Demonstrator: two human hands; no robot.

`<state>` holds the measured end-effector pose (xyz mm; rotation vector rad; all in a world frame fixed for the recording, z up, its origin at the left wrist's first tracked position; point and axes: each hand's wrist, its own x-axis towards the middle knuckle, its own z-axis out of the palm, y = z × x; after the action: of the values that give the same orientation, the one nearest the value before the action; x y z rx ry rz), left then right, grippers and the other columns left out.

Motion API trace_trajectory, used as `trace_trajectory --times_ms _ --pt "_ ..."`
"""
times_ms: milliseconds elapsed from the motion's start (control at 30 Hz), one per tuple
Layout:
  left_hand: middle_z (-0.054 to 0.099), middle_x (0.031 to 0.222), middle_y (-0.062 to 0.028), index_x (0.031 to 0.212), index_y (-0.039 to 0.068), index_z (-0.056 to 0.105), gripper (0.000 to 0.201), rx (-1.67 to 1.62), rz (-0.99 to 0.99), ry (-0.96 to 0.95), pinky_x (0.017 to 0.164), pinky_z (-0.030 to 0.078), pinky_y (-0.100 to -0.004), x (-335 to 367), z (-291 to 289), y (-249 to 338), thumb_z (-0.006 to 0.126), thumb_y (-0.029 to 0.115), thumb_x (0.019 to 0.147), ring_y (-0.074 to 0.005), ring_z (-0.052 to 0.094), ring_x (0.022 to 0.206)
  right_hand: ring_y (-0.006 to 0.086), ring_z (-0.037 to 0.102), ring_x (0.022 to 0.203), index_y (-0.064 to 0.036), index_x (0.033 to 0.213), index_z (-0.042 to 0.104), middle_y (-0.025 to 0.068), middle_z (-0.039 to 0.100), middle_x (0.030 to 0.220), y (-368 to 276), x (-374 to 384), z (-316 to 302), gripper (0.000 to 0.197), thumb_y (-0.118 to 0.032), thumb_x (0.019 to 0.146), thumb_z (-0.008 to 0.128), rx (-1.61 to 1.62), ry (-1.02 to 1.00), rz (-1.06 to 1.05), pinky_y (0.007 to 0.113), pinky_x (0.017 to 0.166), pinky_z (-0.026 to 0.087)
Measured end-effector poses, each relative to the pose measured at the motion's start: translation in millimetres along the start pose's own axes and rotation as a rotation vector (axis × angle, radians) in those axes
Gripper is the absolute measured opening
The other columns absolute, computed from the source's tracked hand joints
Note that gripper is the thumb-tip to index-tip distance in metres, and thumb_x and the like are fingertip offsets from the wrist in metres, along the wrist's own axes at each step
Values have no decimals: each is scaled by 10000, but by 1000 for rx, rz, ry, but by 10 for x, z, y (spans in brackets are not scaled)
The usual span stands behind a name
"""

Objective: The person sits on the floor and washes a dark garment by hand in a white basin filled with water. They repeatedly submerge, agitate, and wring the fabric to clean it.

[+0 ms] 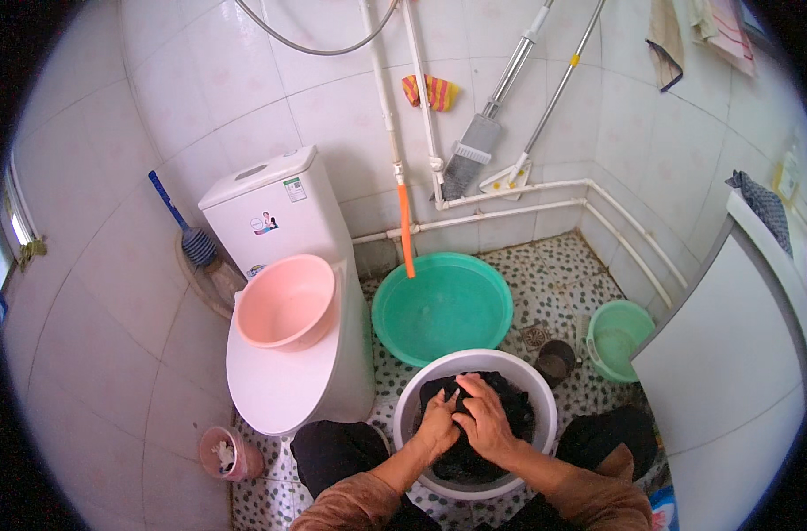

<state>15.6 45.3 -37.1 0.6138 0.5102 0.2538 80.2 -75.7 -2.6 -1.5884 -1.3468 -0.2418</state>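
Between my knees stands a round white basin [542, 388] holding a wet black cloth [515, 405], perhaps a garment, though its shape is bunched up. My left hand [438, 425] is closed on a fold of it. Close against it, my right hand [485, 414] also grips the cloth, fingers bent over the fabric and the two hands touching. Liquid in the basin is mostly hidden by the dark fabric and my wrists.
Beyond the basin sits a green tub [442, 310] under an orange hose [405, 230]. A pink basin [287, 302] rests on the toilet lid [280, 380] at left. To the right are a dark cup [556, 362], a pale green bucket [619, 341] and a white cabinet [731, 336].
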Motion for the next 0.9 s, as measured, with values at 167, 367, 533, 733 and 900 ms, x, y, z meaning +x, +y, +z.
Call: trace_trajectory --times_ms 167,367,533,733,900 --pt "580 1311 -92 1360 65 474 458 196 -130 161 960 462 -410 -336 393 -113 580 358 1026 -269 556 1162 443 455 1341 -10 1016 704 202 564 1400 758 21 -67 172 -142 922 648 -182 34 412 530 1095 370" --pt "555 1389 -90 1445 110 438 473 -74 -13 118 1105 400 -439 -27 120 27 440 402 1072 -282 510 1288 359 462 1391 12 1301 610 193 579 1399 189 -20 142 333 -84 994 523 122 75 102 471 1133 373" --pt "499 1475 -88 1438 108 447 476 -221 -12 -151 1101 413 -408 27 -20 16 324 416 1097 -275 454 1367 348 423 1423 -42 1332 617 175 529 1457 58 -24 204 429 -22 903 624 -95 -66 13 554 1176 266" --pt "566 1390 -60 1369 68 524 446 -131 -111 -12 1055 416 -425 -112 60 -62 535 371 1042 -241 519 1271 385 534 1309 -8 1146 679 162 662 1261 788 -21 44 241 4 927 579 -112 76 309 516 1095 394" --pt "564 1399 -77 1381 68 529 434 -68 -20 -4 1093 402 -426 -167 125 108 466 362 1068 -248 531 1271 367 588 1257 34 1149 671 193 665 1255 241 58 35 240 26 954 532 236 227 425 443 1049 475"
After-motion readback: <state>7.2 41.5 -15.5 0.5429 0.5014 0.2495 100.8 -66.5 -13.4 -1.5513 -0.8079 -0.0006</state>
